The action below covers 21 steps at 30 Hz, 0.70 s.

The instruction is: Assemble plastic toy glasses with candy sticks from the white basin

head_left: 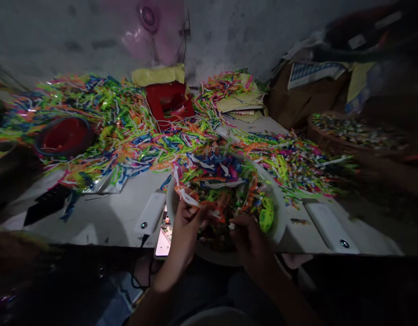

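On the worktop (89, 222), a white power bank (151, 212) lies beside a lit phone (163, 239); next, the left hand (189, 222) has its fingers closed on an orange and white strip (189, 197), over the basin (281, 216) of colourful pieces (217, 168); then the right hand (248, 231) pinches a small white piece (232, 226), its shape not quite clear in dim light

Basin (280, 216) at table (96, 219) edge, between power banks (330, 226); strip heap (137, 145) behind.
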### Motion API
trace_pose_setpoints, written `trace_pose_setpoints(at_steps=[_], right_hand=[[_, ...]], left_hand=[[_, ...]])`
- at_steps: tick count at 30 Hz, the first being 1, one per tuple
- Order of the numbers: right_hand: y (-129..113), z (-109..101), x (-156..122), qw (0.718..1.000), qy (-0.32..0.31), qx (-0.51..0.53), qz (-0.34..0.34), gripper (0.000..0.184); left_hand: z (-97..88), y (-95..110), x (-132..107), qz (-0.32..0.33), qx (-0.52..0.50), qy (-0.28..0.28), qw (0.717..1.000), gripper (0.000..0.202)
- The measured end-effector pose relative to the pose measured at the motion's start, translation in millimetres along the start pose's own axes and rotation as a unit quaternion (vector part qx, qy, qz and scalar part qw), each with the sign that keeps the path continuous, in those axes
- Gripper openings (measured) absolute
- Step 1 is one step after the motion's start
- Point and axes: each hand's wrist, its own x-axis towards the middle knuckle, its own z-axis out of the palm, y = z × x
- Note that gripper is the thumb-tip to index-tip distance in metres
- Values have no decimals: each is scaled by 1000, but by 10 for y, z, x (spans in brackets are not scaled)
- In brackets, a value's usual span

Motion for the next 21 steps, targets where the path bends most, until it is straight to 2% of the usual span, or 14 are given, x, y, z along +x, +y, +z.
trace_pose_setpoints(at_steps=[5, 10, 15, 19, 21], right_hand=[[33, 96, -13, 1000, 19, -4, -17, 12], [51, 100, -21, 998, 30, -38, 32, 12], [24, 58, 20, 990, -25, -25, 134, 19], [-23, -43, 110, 971, -117, 78, 195, 25], [-35, -92, 145, 956, -140, 133, 219, 27]], left_hand=[[10, 25, -8, -1, 23, 0, 1000, 43], [26, 34, 12, 4, 36, -2, 999, 44], [4, 13, 20, 9, 28, -23, 999, 46], [-11, -18, -26, 10, 48, -38, 998, 33], [-12, -23, -51, -6, 57, -58, 997, 28]])
